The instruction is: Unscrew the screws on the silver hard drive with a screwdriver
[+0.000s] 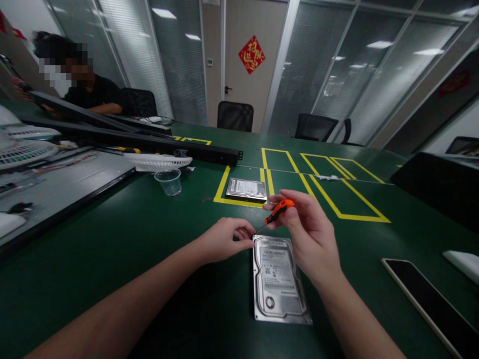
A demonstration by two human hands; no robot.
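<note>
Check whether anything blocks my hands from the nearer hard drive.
Nothing visible does. The left hand is at the far-left corner of the nearer hard drive, and the screwdriver in the right hand points there too. The other drive lies beyond, out of the way.

An office — glass partitions point(312, 65), mesh chairs point(235, 117)

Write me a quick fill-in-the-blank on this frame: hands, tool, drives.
1. The ____ hand holds the orange-and-black screwdriver.
2. The left hand is at the far ____ corner of the nearer hard drive.
3. The farther hard drive lies within tape coloured ____.
4. In all, ____ hard drives lie on the green table.

Missing words: right; left; yellow; two
</note>
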